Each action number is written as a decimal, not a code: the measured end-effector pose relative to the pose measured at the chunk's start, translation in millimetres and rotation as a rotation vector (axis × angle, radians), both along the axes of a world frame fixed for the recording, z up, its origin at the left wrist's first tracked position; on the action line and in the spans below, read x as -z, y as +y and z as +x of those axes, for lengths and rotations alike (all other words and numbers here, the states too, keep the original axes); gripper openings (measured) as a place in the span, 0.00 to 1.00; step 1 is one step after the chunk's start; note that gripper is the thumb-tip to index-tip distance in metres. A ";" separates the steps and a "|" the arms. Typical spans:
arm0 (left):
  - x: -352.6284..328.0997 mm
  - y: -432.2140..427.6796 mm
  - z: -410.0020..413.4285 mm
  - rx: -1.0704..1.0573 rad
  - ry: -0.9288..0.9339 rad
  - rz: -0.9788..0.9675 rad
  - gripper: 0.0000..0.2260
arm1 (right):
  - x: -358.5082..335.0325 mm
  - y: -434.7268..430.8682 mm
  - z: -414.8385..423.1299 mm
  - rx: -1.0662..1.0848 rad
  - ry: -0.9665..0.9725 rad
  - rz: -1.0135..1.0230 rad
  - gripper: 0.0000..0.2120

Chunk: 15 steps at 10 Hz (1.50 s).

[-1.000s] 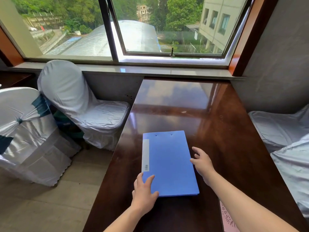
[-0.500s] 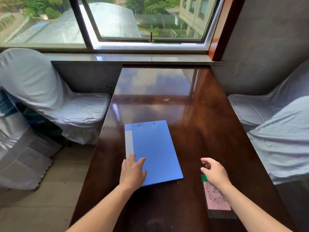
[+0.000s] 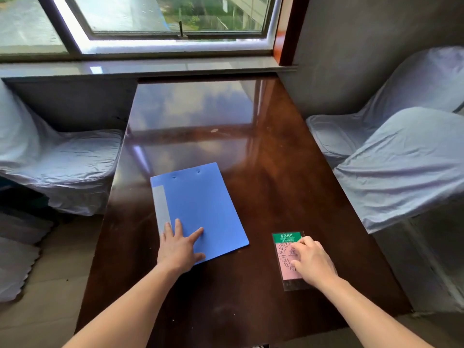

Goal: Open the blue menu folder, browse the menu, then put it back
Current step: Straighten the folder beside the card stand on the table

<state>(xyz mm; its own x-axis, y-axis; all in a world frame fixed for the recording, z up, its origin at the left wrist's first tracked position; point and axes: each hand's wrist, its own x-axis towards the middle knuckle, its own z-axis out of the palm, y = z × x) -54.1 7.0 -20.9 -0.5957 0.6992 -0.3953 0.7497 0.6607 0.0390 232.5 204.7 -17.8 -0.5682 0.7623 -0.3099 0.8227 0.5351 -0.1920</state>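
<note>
At the far left stands a chair draped in pale grey-blue fabric (image 3: 57, 159), just beside the long edge of the glossy dark-brown wooden table (image 3: 263, 156). On the table's near-left part lies the flat blue plastic menu folder (image 3: 200, 204) — closed, slightly skewed so its far end leans left, with a pale grey label strip (image 3: 162, 207) running along its left edge and two small holes near its far edge. The left hand (image 3: 179, 247) rests on the folder's near-left corner, palm down, fingers spread and flat on the cover, thumb at the near edge; it presses rather than grips. To the right, apart from the folder, a clear plastic card with a green header and pink printed panel (image 3: 286, 243) lies flat on the wood. The right hand (image 3: 312, 262) covers much of that card, fingers loosely curled with the tips touching it — holding nothing. Further right, two more chairs in the same pale fabric (image 3: 401, 156) sit close to the table's other side.
</note>
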 end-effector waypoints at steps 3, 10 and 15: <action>9.6 -10.8 27.6 0.016 -0.045 0.038 0.35 | 2.6 -4.1 6.6 -0.033 0.018 0.036 0.19; 8.5 -18.4 81.1 0.134 -0.064 0.055 0.34 | 8.7 -5.2 12.1 -0.033 0.086 0.043 0.21; 13.5 -16.6 97.3 0.210 -0.041 0.081 0.34 | 7.8 -4.4 14.1 -0.032 0.107 0.034 0.20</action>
